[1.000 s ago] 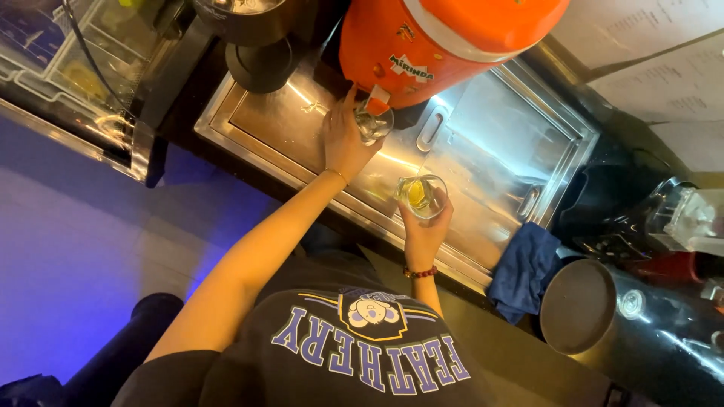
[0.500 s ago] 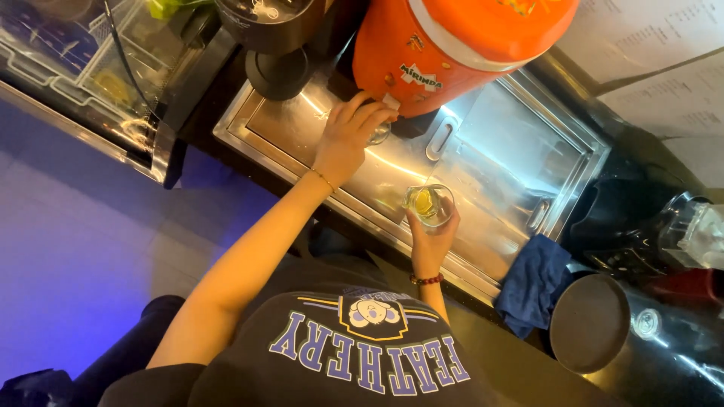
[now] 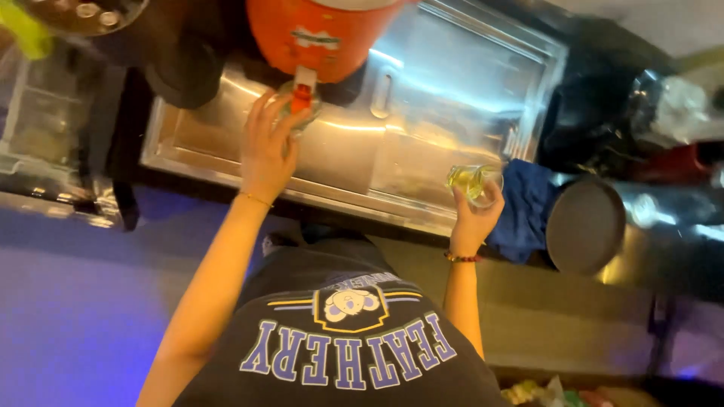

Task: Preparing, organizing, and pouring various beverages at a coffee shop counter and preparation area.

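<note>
While the left hand reaches up to the orange drink cooler, its fingers are curled around a clear glass that sits right under the cooler's red spigot; the glass shows past the fingertips, above the palm and pressed close to the tap. Below both lies a stainless steel ice-well lid with a raised handle, bright with glare. Farther right, the right hand is closed around a second clear glass, gripping it from below so that the glass rises above the fingers, tilted, with something yellow-green inside. A beaded bracelet circles that wrist. Just beside this hand a blue cloth hangs over the counter edge, touching a round dark lid at its right.
</note>
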